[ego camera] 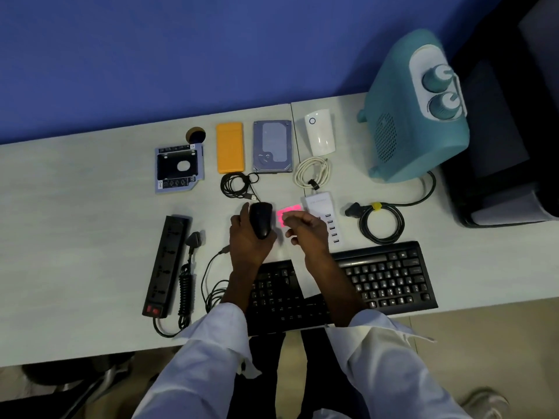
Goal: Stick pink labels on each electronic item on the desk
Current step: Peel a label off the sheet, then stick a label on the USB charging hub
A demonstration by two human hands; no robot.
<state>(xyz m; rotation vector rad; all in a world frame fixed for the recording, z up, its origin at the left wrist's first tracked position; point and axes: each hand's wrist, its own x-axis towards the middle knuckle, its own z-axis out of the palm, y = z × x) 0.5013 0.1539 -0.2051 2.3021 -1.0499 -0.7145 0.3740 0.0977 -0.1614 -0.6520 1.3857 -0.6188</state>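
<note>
Labels: pink pad (289, 210) lies flat on desk (75, 207), centre, btwn mouse (260, 219) and white USB hub (321, 211), just beside both. Pad looks roughly square, edges skewed a bit vs desk edge; near half is hidden under R fingertips.

R hand (305, 231) hovers over pad, fingers curled down onto it. Can't tell if it pinches a label or just touches.

L hand (246, 237) grips the black mouse, thumb along its left side, fingers wrapped under/around right side. Mouse long axis runs away from the person, cable end pointing to far wall, tilted slightly left. Can't tell if it's lifted or resting on the desk. No pink visible on it.

Beyond mouse: black cable coil (239, 184); white cable coil (313, 173) beyond the hub.

Far row, L to R: drive caddy (178, 167), orange case (230, 148), hard drive (273, 146), white plug-in unit (319, 131).

Keyboard (387, 276) sits at the near edge under both forearms. Power strip (168, 264) lies to the left, long axis front-to-back. Teal heater (417, 110) stands far right, its black cord (381, 222) coiled w/ yellow tie.
</note>
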